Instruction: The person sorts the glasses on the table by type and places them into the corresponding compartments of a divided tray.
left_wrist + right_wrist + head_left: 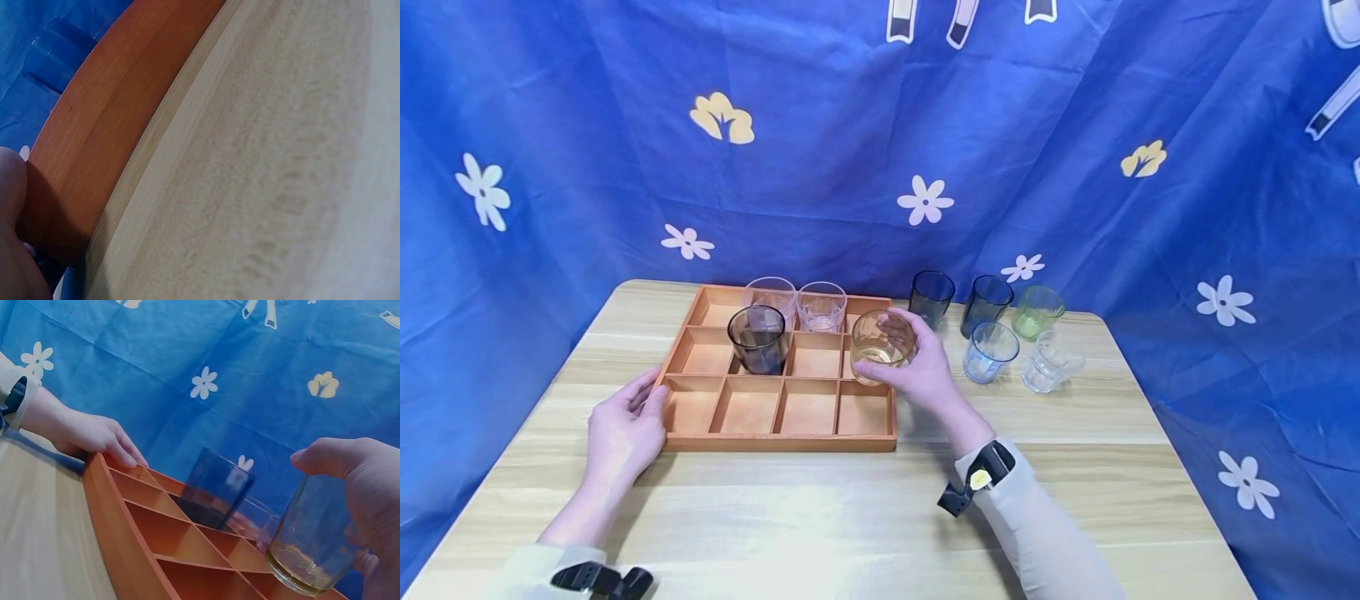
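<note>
Fingers of the right hand (917, 367) wrap an amber glass (882, 344) at the right edge of the wooden compartment tray (778, 442), while the left hand (622, 429) lies flat-fingered against its near-left corner, likely steadying it on the desk (850, 517). Left wrist view shows only the tray's wall (106, 125) and desk; the hand is mostly cut off. Right wrist view shows the thumb (328, 456) curled over the glass (315, 537), its far side hidden; a dark glass (215, 497) stands upright in a compartment.

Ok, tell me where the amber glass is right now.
In the head view the amber glass is gripped by the right hand over the right column, middle row, of the wooden tray, right of the dark grey glass.
</note>
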Action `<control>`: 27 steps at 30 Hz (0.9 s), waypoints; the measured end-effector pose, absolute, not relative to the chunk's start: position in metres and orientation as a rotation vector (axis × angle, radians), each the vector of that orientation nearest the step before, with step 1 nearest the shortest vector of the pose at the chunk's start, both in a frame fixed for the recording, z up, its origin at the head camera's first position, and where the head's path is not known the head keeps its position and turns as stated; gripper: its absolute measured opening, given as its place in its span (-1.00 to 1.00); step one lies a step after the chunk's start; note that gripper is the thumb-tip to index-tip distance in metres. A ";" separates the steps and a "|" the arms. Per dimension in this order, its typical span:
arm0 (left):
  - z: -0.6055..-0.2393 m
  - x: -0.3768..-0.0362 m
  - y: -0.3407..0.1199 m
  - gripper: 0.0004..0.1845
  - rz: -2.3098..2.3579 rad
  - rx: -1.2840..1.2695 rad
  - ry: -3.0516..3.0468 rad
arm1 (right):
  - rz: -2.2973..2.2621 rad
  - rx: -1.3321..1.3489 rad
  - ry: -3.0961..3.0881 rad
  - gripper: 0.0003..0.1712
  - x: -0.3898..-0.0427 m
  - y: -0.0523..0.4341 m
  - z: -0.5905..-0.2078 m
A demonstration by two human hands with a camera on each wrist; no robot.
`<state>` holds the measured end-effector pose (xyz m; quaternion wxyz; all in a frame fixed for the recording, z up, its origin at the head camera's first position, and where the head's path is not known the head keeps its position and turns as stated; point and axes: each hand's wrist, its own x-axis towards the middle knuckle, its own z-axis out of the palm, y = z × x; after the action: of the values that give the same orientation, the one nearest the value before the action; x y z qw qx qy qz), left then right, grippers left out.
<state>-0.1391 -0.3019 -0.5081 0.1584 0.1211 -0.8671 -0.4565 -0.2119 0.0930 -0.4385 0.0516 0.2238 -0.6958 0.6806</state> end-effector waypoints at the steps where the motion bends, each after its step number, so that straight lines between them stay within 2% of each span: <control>1: -0.508 -0.139 -0.302 -0.53 -1.303 0.343 -2.476 | 2.067 0.683 -2.123 0.02 -0.211 0.091 -0.438; 12: -0.510 -0.140 -0.304 -0.53 -1.284 0.342 -2.490 | 2.094 0.773 -2.124 -0.02 -0.201 0.061 -0.438; 27: -0.509 -0.141 -0.304 -0.54 -1.313 0.338 -2.471 | 2.080 0.819 -2.255 0.04 -0.188 0.018 -0.438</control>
<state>-0.1408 -0.3038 -0.5094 0.1611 0.1183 -0.8653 -0.4597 -0.1878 0.0182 -0.4380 -0.0168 0.2579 -0.7101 0.6549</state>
